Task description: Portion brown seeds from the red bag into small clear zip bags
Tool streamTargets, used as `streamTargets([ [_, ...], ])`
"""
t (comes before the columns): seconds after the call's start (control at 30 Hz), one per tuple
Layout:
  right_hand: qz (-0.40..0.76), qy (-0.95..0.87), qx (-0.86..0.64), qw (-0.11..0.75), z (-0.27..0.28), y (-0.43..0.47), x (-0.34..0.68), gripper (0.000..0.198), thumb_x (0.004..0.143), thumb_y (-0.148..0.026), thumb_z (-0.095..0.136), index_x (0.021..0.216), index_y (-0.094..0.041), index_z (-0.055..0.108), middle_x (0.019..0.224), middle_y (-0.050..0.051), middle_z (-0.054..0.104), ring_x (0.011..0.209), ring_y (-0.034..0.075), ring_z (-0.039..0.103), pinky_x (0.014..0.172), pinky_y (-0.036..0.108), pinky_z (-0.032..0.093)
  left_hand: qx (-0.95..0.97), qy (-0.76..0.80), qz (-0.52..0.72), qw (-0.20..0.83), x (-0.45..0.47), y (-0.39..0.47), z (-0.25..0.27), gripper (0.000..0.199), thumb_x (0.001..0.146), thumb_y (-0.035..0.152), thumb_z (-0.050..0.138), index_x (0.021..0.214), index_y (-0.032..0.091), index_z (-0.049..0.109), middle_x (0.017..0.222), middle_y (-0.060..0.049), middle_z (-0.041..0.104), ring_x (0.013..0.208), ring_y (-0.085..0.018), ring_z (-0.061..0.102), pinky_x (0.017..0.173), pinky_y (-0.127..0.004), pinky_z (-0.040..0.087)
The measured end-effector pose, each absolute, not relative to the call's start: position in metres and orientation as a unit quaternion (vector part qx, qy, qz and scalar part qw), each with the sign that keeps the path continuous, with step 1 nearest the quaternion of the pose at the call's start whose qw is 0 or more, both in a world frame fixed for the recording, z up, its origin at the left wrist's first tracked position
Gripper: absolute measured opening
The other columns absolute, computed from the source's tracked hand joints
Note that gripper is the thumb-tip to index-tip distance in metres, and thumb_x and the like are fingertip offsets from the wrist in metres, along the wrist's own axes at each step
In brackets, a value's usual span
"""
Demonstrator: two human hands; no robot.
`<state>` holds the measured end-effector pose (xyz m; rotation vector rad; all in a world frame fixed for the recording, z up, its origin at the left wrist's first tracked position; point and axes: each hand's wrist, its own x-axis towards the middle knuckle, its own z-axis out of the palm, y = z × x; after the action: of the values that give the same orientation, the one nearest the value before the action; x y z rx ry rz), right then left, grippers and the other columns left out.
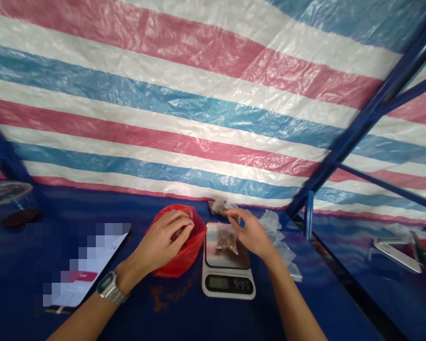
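My left hand point(168, 237) is over the mouth of a red plastic bag point(179, 263). Its fingers are curled, with the thumb close to the index finger; whatever they may hold is hidden. A small clear bag point(226, 239) with brown dried bits lies on the metal plate of a white digital kitchen scale point(229, 286). My right hand point(250, 229) reaches in beside this small bag, its thumb near the bag's upper right edge. Thumb and fingers are curved and apart, with nothing plainly between them.
Behind the scale lie more filled small bags point(218, 207). Clear plastic bags point(284, 251) lie to the right. At left are a tablet-like screen point(92, 270) and a clear round container point(12, 203). Brown crumbs point(159, 298) dot the blue surface; blue metal bars point(355, 128) cross the right side.
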<state>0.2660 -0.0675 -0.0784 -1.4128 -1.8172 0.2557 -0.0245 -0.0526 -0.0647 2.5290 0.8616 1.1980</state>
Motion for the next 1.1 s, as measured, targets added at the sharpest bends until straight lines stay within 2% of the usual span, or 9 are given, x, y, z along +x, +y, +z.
streamTargets([
  [0.1,0.071,-0.701,-0.567,0.428,-0.079,-0.065,0.270,0.022,0.098,-0.028,0.054,0.105,-0.024,0.074,0.109,0.007,0.078,0.104,0.026,0.069,0.094,0.042,0.051,0.858,0.296,0.409,0.094,-0.026,-0.049,-0.065,0.021,0.104,0.022,0.049,0.100,0.020,0.070,0.106,-0.004,0.071,0.102,-0.017,0.065,0.096,-0.029,0.049],
  [0.33,0.059,-0.679,-0.571,0.458,-0.079,-0.063,0.279,0.021,0.099,-0.029,0.054,0.102,-0.023,0.074,0.105,0.007,0.078,0.098,0.026,0.069,0.090,0.041,0.052,0.852,0.308,0.412,0.093,-0.029,-0.048,-0.064,0.021,0.104,0.023,0.048,0.100,0.019,0.068,0.104,-0.004,0.070,0.100,-0.016,0.066,0.095,-0.027,0.048],
  [0.87,0.014,-0.687,-0.563,0.459,-0.069,-0.068,0.284,0.022,0.096,-0.025,0.053,0.093,-0.023,0.075,0.095,0.006,0.077,0.085,0.022,0.068,0.081,0.035,0.053,0.858,0.297,0.411,0.081,-0.029,-0.049,-0.066,0.019,0.104,0.021,0.049,0.096,0.019,0.066,0.097,-0.003,0.069,0.094,-0.016,0.065,0.090,-0.029,0.049],
  [1.1,0.033,-0.690,-0.570,0.444,-0.066,-0.070,0.289,0.021,0.095,-0.026,0.055,0.093,-0.022,0.075,0.095,0.005,0.077,0.086,0.022,0.068,0.081,0.034,0.052,0.856,0.294,0.421,0.060,-0.028,-0.050,-0.063,0.017,0.102,0.018,0.050,0.094,0.019,0.066,0.095,-0.003,0.069,0.093,-0.016,0.065,0.089,-0.028,0.050],
])
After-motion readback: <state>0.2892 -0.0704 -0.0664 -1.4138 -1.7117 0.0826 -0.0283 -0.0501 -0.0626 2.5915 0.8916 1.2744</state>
